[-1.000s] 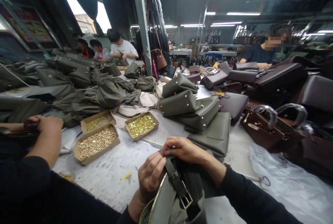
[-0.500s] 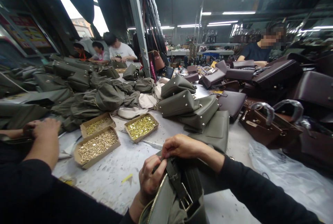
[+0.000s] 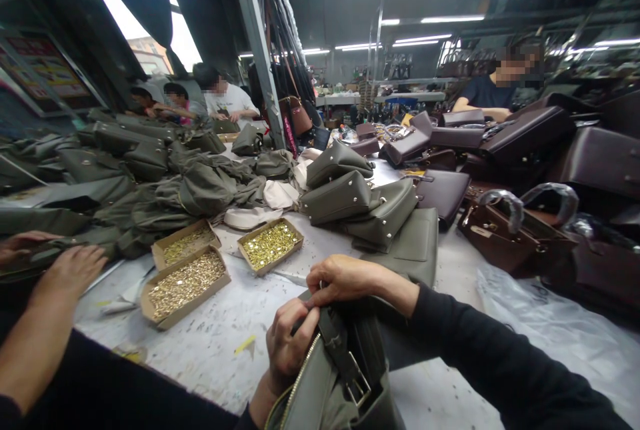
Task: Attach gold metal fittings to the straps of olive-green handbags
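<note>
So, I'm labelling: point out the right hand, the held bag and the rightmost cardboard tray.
Right hand (image 3: 345, 279), head view: back of hand.
Held bag (image 3: 319, 389), head view: olive panel.
Rightmost cardboard tray (image 3: 281, 258), head view: front wall.

The fingers of my left hand (image 3: 291, 340) and right hand (image 3: 343, 279) hide the spot they pinch on the green bag (image 3: 315, 387), whose lower part my view cuts off. The left edge crops a co-worker's forearm (image 3: 43, 333); single gold pieces (image 3: 189, 283) are too small to tell.

No lettering can be read: the red-and-yellow wall board (image 3: 45, 73), left of the metal post (image 3: 258, 47), is too blurred, and marks on the white tabletop (image 3: 213, 343) below that post cannot be deciphered.
</note>
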Action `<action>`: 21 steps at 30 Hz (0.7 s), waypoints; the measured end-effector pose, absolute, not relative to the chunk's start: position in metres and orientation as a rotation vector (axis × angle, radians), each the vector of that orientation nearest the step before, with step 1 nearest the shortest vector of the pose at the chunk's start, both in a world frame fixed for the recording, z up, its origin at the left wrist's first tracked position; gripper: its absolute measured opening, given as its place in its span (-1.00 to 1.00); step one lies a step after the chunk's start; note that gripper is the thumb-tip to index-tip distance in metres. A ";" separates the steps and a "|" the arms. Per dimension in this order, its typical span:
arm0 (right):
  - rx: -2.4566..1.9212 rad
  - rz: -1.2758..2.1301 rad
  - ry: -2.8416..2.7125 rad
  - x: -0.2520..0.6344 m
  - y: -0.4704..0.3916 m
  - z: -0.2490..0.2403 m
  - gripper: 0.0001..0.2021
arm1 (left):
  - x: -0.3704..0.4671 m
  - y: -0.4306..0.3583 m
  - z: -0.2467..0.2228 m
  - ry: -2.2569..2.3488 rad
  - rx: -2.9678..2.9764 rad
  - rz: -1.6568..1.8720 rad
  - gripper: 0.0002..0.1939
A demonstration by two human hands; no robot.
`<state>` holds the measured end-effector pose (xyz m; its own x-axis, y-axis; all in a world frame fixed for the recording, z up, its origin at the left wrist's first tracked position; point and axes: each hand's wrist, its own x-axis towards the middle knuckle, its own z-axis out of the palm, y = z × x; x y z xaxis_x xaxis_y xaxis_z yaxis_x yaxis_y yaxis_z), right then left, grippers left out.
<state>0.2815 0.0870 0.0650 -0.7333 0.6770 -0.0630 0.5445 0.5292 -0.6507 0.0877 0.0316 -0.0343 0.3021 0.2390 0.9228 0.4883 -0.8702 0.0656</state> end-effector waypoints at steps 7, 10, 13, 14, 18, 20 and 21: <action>-0.859 1.478 -2.302 0.296 0.094 0.053 -0.82 | 0.088 0.031 -0.037 -0.713 -2.367 -1.622 -0.77; -0.953 1.348 -2.370 0.295 0.092 0.054 -0.83 | 0.090 0.032 -0.035 -0.703 -2.376 -1.624 -0.78; -1.078 1.088 -2.523 0.288 0.087 0.061 -0.79 | 0.090 0.032 -0.034 -0.682 -2.385 -1.614 -0.79; -1.101 1.020 -2.554 0.287 0.085 0.064 -0.76 | 0.090 0.032 -0.035 -0.676 -2.377 -1.616 -0.79; -1.039 1.163 -2.481 0.286 0.086 0.065 -0.80 | 0.087 0.033 -0.038 -0.690 -2.356 -1.622 -0.78; -0.943 1.350 -2.391 0.289 0.089 0.060 -0.84 | 0.087 0.033 -0.039 -0.707 -2.366 -1.627 -0.76; -0.906 1.412 -2.358 0.291 0.091 0.057 -0.85 | 0.087 0.033 -0.040 -0.707 -2.369 -1.633 -0.76</action>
<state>0.2907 0.0908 0.0568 -0.7766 0.6218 -0.1013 0.3828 0.3380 -0.8598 0.0874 0.0329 -0.0401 0.2845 0.2803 0.9168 0.4763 -0.8713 0.1186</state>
